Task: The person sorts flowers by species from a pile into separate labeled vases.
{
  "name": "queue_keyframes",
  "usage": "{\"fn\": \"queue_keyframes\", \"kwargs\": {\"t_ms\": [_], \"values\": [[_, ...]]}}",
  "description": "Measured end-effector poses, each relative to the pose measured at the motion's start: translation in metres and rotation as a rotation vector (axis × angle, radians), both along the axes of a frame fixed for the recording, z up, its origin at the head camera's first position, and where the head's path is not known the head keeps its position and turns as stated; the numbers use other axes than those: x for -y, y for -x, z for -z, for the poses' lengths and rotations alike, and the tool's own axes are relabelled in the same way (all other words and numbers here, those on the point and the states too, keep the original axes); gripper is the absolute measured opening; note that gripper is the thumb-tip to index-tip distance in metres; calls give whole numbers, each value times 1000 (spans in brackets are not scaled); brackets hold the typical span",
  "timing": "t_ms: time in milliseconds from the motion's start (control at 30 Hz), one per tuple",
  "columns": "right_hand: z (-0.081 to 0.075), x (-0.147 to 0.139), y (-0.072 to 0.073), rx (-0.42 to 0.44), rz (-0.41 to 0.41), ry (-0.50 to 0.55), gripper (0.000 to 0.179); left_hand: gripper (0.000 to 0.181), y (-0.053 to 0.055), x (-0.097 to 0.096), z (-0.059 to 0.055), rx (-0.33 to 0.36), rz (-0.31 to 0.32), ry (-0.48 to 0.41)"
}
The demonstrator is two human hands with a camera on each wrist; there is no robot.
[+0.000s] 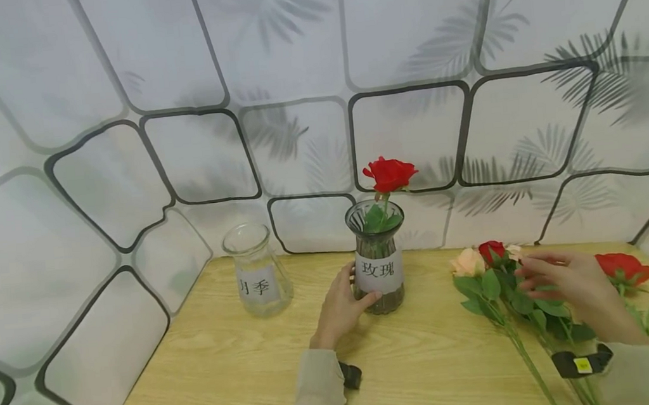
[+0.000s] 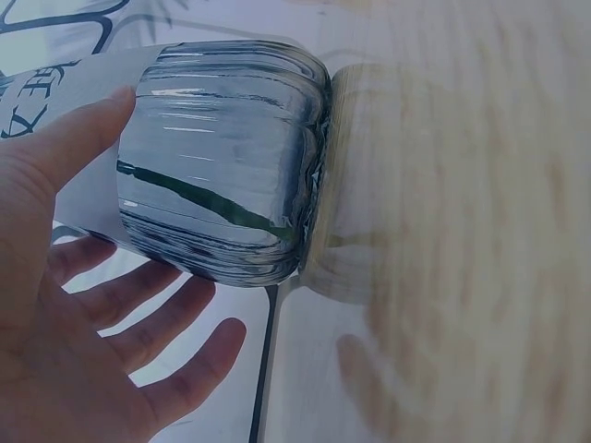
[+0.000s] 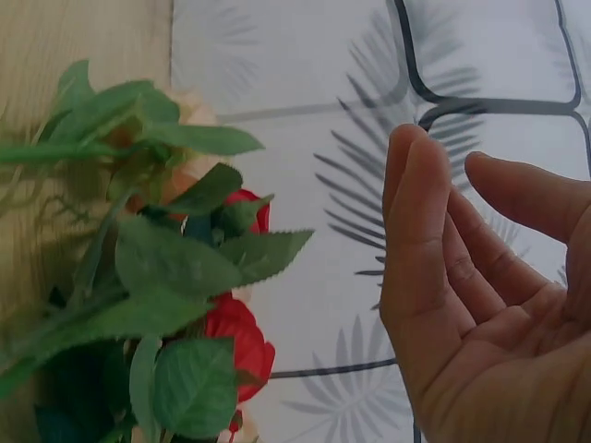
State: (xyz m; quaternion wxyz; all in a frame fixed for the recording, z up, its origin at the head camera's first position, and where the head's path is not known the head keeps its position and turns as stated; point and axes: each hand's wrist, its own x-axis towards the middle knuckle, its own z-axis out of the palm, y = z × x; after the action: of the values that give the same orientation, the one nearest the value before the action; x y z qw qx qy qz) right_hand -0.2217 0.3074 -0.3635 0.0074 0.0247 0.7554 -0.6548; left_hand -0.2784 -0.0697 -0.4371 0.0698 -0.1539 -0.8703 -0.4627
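Note:
A grey-tinted glass vase (image 1: 378, 249) with a white label stands on the table, one red rose (image 1: 390, 175) upright in it. My left hand (image 1: 341, 306) holds the vase low on its left side, thumb across the front by the label. The left wrist view shows the green stem (image 2: 203, 197) inside the glass. Above the loose flowers, my right hand (image 1: 574, 284) hovers with loosely bent fingers and nothing between them. Under and beside it lie a peach flower (image 1: 468, 262), a dark red rose (image 1: 492, 253) and, farther right, a larger red flower (image 1: 624, 269).
A clear glass vase (image 1: 258, 277) with its own white label stands to the left of the tinted one. The light wood table (image 1: 212, 376) meets a patterned wall covering (image 1: 308, 146) at the back and left. Long flower stems (image 1: 525, 358) reach toward the front edge.

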Motion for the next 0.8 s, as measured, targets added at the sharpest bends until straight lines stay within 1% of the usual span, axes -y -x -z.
{"fn": "queue_keyframes", "kwargs": {"t_ms": [67,167,300,333,400,467,567,700,733,800], "values": [[0,-6,-3,-4,7,11,13,78,1,0,-1,0,-1,2],[2,-14,-6,-9,21,-10,13,78,2,-1,-1,-5,1,2],[5,-25,-10,-7,52,20,15,78,1,0,-1,-7,4,4],[5,-28,-11,-9,61,11,15,78,1,0,-1,-5,4,3],[6,-33,-13,-15,83,-31,15,78,1,1,-2,-1,2,6],[6,-37,-14,-9,106,-98,14,78,2,2,-1,-7,2,7],[4,-45,-15,-9,117,-187,17,77,3,2,-2,-9,-3,6],[2,-59,-18,-23,105,-294,24,77,4,2,-2,-5,-2,0],[3,-63,-19,-23,109,-317,25,78,4,2,-2,-8,0,-1],[5,-70,-20,-33,118,-321,20,77,4,2,-3,-11,2,-1]]}}
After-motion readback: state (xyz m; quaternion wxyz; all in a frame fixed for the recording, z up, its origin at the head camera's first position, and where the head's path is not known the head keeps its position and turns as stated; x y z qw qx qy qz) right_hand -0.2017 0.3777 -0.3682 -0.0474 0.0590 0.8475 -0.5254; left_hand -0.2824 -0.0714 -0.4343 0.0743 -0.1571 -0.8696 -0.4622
